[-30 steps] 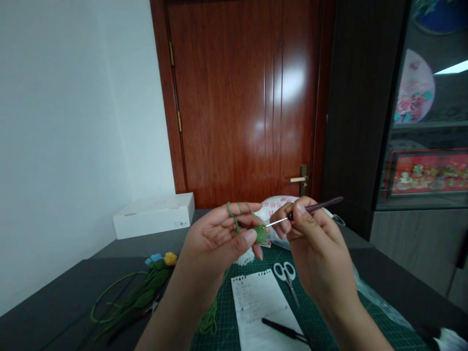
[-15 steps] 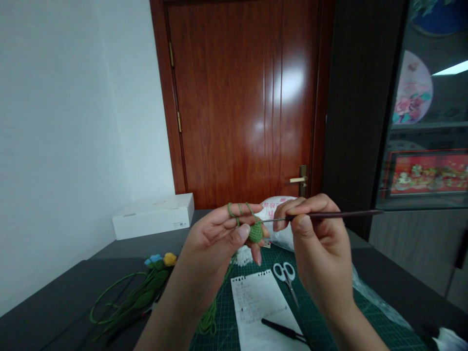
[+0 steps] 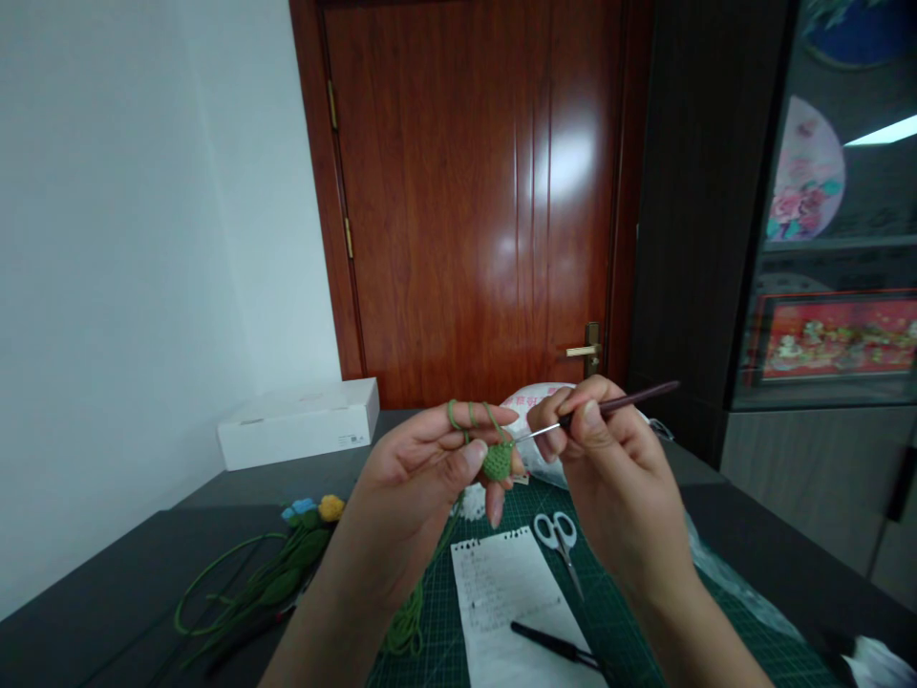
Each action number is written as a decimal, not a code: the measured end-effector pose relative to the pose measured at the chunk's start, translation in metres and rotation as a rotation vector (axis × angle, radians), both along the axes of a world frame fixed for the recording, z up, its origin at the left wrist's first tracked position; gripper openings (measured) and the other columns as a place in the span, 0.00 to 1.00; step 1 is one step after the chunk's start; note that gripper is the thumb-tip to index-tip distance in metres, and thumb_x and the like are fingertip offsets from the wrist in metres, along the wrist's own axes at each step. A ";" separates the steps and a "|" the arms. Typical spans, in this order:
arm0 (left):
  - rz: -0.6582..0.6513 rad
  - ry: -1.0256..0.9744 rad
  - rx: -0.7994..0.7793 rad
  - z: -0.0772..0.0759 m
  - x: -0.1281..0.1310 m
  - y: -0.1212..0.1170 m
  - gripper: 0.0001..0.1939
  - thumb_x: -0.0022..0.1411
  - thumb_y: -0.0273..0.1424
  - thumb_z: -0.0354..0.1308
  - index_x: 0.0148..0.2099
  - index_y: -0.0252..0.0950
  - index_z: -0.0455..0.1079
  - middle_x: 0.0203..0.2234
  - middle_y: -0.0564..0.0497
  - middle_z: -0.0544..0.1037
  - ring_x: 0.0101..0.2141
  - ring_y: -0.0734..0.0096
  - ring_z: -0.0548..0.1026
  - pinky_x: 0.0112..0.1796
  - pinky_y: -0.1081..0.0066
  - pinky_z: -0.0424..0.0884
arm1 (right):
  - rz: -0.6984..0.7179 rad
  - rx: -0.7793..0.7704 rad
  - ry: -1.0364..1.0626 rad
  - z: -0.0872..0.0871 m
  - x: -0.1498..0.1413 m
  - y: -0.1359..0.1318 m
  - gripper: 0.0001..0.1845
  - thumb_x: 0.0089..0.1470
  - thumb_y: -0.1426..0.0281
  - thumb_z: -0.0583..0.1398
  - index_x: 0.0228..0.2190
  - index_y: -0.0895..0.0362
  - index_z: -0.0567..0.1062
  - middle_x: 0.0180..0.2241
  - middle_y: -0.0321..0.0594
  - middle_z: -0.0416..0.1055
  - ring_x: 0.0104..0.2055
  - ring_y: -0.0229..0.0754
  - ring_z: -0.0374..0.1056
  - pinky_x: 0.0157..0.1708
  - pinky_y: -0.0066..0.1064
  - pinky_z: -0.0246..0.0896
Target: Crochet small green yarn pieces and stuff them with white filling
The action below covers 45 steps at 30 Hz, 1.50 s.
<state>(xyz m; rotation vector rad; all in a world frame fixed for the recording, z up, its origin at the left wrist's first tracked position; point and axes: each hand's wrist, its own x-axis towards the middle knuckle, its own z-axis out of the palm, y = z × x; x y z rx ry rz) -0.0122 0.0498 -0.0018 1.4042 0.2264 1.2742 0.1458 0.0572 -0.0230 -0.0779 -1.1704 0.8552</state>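
Between thumb and fingers, my left hand (image 3: 437, 459) pinches a small green crochet piece (image 3: 498, 462). Green yarn (image 3: 453, 415) loops around its raised fingers and runs down to the piece. My right hand (image 3: 608, 459) grips the dark handle of a crochet hook (image 3: 630, 397). The hook's thin metal shaft points left, and its tip meets the upper edge of the green piece. Exactly how the tip sits in the stitches is too small to tell. Below the left hand, more loose green yarn (image 3: 407, 621) lies on the mat.
On the green cutting mat (image 3: 630, 631) lie a handwritten sheet (image 3: 494, 583), white-handled scissors (image 3: 565, 549) and a black pen-like tool (image 3: 551, 644). Crocheted flowers with green stems (image 3: 287, 564) lie at left. Behind stand a white box (image 3: 301, 420) and a white printed bag (image 3: 526, 399).
The hook's handle swung level and then tilted back up at its right end. My right hand turned with it. The green piece shifted slightly left in my left hand's pinch.
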 end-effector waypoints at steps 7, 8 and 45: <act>0.054 0.041 0.144 -0.002 0.002 0.005 0.09 0.66 0.24 0.61 0.44 0.31 0.82 0.34 0.45 0.81 0.32 0.69 0.77 0.30 0.73 0.73 | 0.350 -0.233 0.040 -0.002 -0.011 0.008 0.14 0.64 0.65 0.63 0.27 0.56 0.71 0.24 0.32 0.66 0.27 0.36 0.62 0.30 0.29 0.67; 0.063 0.044 0.168 -0.003 0.002 0.006 0.09 0.66 0.24 0.61 0.45 0.32 0.82 0.34 0.45 0.81 0.32 0.70 0.77 0.31 0.73 0.73 | 0.362 -0.255 0.047 -0.003 -0.012 0.009 0.14 0.63 0.65 0.63 0.27 0.56 0.71 0.24 0.32 0.66 0.27 0.35 0.62 0.29 0.29 0.68; -0.137 -0.058 -0.119 0.000 0.006 -0.001 0.08 0.64 0.24 0.62 0.44 0.28 0.81 0.30 0.45 0.77 0.30 0.72 0.72 0.29 0.75 0.66 | 0.099 -0.061 0.037 0.005 -0.006 0.002 0.15 0.65 0.62 0.60 0.27 0.52 0.65 0.21 0.30 0.60 0.22 0.37 0.55 0.27 0.32 0.60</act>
